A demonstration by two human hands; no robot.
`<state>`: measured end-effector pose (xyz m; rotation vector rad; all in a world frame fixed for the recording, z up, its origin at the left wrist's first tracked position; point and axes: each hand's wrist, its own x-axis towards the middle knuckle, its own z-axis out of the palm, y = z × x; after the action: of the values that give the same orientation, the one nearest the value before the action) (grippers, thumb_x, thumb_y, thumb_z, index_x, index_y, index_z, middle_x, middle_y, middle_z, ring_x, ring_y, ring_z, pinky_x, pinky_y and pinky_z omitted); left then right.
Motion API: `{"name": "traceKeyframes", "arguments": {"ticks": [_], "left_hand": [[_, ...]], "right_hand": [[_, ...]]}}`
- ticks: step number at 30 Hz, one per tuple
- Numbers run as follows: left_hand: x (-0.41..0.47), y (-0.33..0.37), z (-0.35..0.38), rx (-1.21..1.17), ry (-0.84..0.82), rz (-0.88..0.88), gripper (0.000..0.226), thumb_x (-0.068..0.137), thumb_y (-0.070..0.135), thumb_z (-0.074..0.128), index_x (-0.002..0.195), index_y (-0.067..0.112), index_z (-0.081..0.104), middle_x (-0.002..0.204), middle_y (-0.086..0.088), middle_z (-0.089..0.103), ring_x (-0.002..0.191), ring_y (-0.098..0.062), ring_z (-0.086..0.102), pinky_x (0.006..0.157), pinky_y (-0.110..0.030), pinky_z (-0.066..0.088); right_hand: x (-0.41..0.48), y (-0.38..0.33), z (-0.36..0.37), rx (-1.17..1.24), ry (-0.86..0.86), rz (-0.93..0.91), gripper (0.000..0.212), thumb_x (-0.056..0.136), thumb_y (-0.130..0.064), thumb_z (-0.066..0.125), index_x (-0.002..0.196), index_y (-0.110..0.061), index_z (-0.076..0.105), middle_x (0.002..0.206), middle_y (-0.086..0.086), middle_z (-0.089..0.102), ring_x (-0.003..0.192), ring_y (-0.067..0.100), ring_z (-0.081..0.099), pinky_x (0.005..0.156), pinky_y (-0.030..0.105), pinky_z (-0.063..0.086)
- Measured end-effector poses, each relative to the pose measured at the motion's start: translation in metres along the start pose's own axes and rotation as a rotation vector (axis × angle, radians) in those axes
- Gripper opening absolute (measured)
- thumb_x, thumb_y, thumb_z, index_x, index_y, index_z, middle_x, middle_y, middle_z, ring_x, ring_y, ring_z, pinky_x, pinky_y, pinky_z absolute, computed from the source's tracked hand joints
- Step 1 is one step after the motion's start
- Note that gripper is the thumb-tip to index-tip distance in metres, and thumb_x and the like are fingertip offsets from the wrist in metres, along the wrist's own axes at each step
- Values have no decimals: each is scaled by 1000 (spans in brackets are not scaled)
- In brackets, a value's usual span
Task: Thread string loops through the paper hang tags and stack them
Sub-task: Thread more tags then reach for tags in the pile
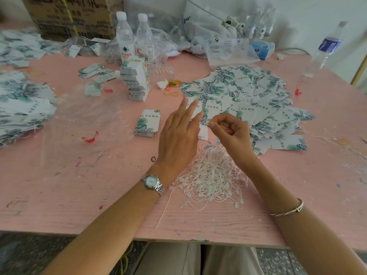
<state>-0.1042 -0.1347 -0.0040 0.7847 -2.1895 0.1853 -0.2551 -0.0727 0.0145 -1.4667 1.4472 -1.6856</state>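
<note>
Tag [203, 133] sits mid-bench, held up between the two hands, mostly hidden behind the left hand [176, 135]. Left hand: back to camera, fingers straight and fanned toward 12 o'clock, thumb hidden, so can't tell if its grip is on the tag. Right hand [232, 133] at 3 o'clock of the left, fingers curled, thumb and forefinger pinching a thin white string [222, 127] at the tag's edge. Both forearms come in from 6 o'clock; watch [152, 181] on left wrist, bangle [292, 210] on right forearm.

String pile [212, 175]: one tangled heap at 6 o'clock of the hands. Small stack [148, 122] of tags at 9 o'clock of the left hand. Tall stack [136, 82] at 11 o'clock. Loose tag heap [248, 96] spread at 1 o'clock. Another tag heap [21, 104] at far 9 o'clock.

Bench [69, 175] is pink, scuffed, paint-flecked. At 12 o'clock: two white-capped water bottles [124, 36]; a third bottle [325, 48] at 2 o'clock. One cardboard box [69, 14] at 11 o'clock against a white wall.
</note>
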Motion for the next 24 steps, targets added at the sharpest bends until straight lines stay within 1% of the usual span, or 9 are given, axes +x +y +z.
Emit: {"name": "traceKeyframes", "arguments": {"ticks": [3,5,6,11,15,18,21,23,24], "left_hand": [[3,-1,3,111,-142,-21,49,107,22,38,155,11,34,167,-7,16,155,-25,8,125,-41,15],[2,-1,6,170,-219,-27,53,107,22,32,158,10,25,168,-6,11,156,-24,4,126,-40,9],[2,-1,8,183,-244,-36,53,107,21,33,158,10,24,168,-6,13,156,-24,4,126,-40,7],[0,-2,9,166,-233,-53,50,106,19,44,154,9,34,162,-6,31,154,-23,16,125,-39,16],[3,-3,5,135,-186,-32,39,103,16,55,141,7,54,148,-8,52,146,-27,37,117,-42,32],[5,-5,2,106,-173,-27,36,99,10,59,136,6,59,142,-9,58,143,-28,43,114,-42,34],[6,-7,-1,44,-119,-25,32,97,7,51,124,2,68,131,-13,66,135,-33,52,108,-47,40],[7,-8,-4,18,-69,-17,41,97,14,38,115,4,73,123,-12,71,130,-34,56,104,-46,42],[7,-9,-5,15,-48,-7,44,97,17,36,113,5,75,121,-10,72,129,-35,57,102,-45,43]], "right_hand": [[0,-2,1,-23,10,-16,9,96,-9,65,88,-14,67,52,9,29,47,8,22,47,17,24],[-1,-3,2,-40,-3,-14,8,97,-9,64,90,-12,67,55,21,26,48,9,21,47,18,23],[-2,-3,3,-42,-12,-9,7,97,-9,64,90,-11,66,56,23,26,48,9,21,47,18,23],[-3,-4,5,-59,-32,-10,6,97,-11,64,91,-13,67,59,30,29,49,12,22,47,18,25],[-3,-2,6,-66,-32,-11,9,97,-11,64,90,-16,66,58,29,28,49,13,22,47,19,24],[-3,-1,7,-66,-33,-9,8,96,-10,64,91,-15,66,58,25,25,48,10,22,47,18,25],[-4,0,6,-74,-27,-3,7,96,-9,64,91,-13,66,55,13,24,47,8,21,47,16,25],[-4,0,6,-80,-26,-4,8,97,-8,63,91,-13,65,55,7,25,47,8,21,48,16,25],[-4,0,7,-82,-24,-4,8,97,-8,63,90,-13,65,55,9,25,48,7,21,48,16,25]]}}
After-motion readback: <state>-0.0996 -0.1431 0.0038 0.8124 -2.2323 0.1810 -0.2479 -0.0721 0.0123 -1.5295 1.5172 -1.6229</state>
